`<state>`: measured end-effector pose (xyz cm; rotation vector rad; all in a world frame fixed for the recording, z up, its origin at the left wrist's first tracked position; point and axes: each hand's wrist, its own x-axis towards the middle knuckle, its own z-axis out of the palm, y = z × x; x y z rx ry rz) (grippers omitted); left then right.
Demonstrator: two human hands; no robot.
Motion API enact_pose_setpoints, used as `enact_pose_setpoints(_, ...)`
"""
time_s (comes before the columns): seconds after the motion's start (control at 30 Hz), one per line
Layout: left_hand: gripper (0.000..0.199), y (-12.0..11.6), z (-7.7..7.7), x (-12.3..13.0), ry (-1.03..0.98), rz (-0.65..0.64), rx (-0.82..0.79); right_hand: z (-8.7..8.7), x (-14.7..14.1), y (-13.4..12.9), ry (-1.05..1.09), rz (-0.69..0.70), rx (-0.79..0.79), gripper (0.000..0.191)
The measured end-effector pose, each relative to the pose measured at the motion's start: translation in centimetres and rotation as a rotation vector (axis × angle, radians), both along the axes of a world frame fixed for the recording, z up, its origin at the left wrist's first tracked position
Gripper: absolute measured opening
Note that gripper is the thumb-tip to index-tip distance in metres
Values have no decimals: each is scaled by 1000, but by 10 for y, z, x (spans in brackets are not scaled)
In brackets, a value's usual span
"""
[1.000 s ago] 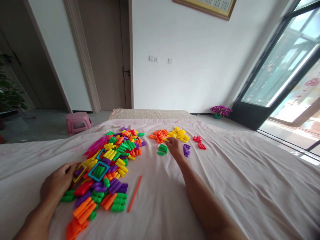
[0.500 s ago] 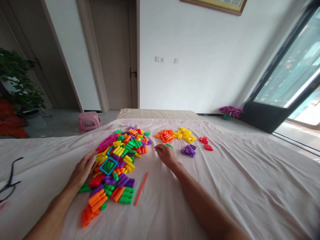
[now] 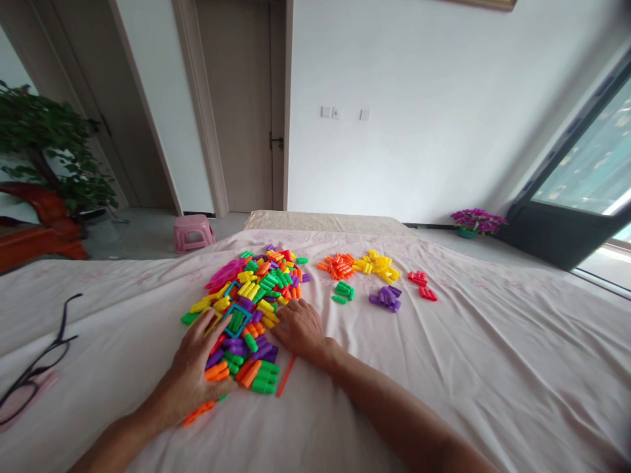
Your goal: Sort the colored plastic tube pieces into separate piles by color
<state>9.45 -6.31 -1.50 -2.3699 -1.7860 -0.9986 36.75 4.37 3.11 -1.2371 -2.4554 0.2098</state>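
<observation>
White wall (image 3: 409, 144) fills the upper middle and right of the frame, with switch plates (image 3: 325, 112) near its centre and a brown door (image 3: 236, 105) to their left. At the left edge you have a leafy plant (image 3: 59, 144) above red-brown wooden furniture (image 3: 46, 220), and a pink stool (image 3: 194, 233) sits to the right of them. Purple flowers (image 3: 478, 221) stand on the floor at right.

Before you, a pale pink cloth (image 3: 419, 387) bears a mixed heap of plastic building pieces (image 3: 269, 281), left of centre. Your left hand (image 3: 200, 358) lies over the heap's lower left side, fingers spread and thumb well apart, gripping nothing visible; its fingertips are by a blue square frame (image 3: 245, 309). Your right hand (image 3: 300, 326) is at the heap's right edge beside yellow pieces, fingers bent; whether it grasps one, you cannot tell. An orange stick (image 3: 286, 378) lies just below it.

Right of the heap, you have separate groups: orange pieces (image 3: 340, 266), a yellow cluster (image 3: 377, 264), green pieces (image 3: 344, 290), purple pieces (image 3: 387, 299) and red pieces (image 3: 422, 286). Dark-framed glasses (image 3: 34, 373) rest at lower left.
</observation>
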Motion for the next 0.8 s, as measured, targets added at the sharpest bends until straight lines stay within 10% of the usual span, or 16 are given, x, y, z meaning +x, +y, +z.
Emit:
enact_pose_setpoints(0.53,43,50,39,120,112,150,164,-5,54,38,-20,-231,14,19)
enact_pose_setpoints(0.8,42,58,76,70,-10,309,132,5,72,48,132,-310,-15,24)
